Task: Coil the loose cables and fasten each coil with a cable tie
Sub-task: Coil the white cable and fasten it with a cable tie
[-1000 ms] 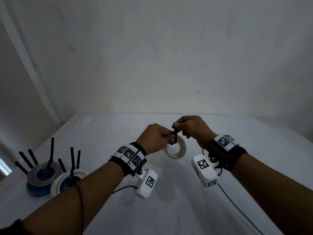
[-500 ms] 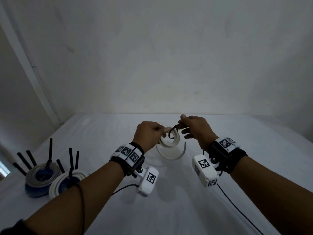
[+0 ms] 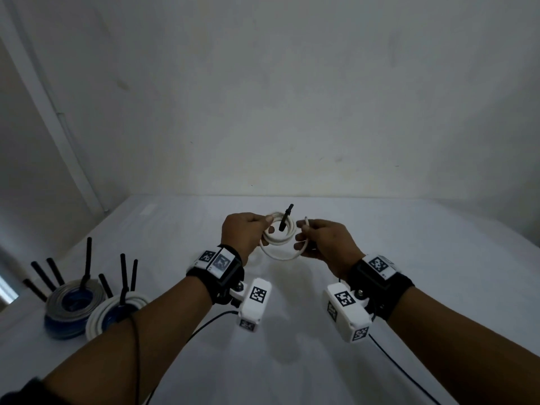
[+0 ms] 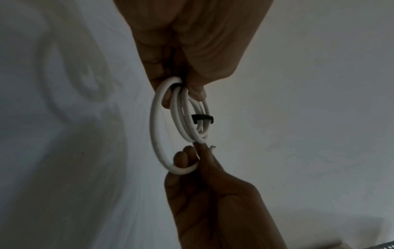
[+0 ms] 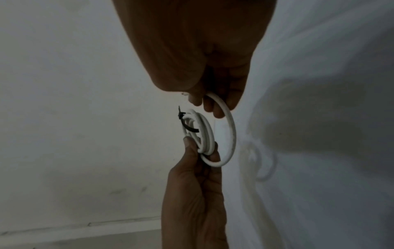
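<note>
Left hand [image 3: 244, 233] pinched the tied white coil [image 3: 277, 233]; right hand [image 3: 324, 242] pinched its one loose outer loop [image 3: 280, 255], hanging below between both hands, cable tie [image 3: 285, 220] upright.

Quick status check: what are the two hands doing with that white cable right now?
Left hand grips white coil. Right hand pinches its loose outer loop. Black cable tie on the coil. Nothing in the way.

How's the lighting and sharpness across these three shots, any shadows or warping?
Head view: dim, walls bowed by the wide lens, finished coils soft. Left wrist view: the left hand dark, the white cable coil bright, its shadow on the cloth. Right wrist view: the right hand underexposed, edges soft.
</note>
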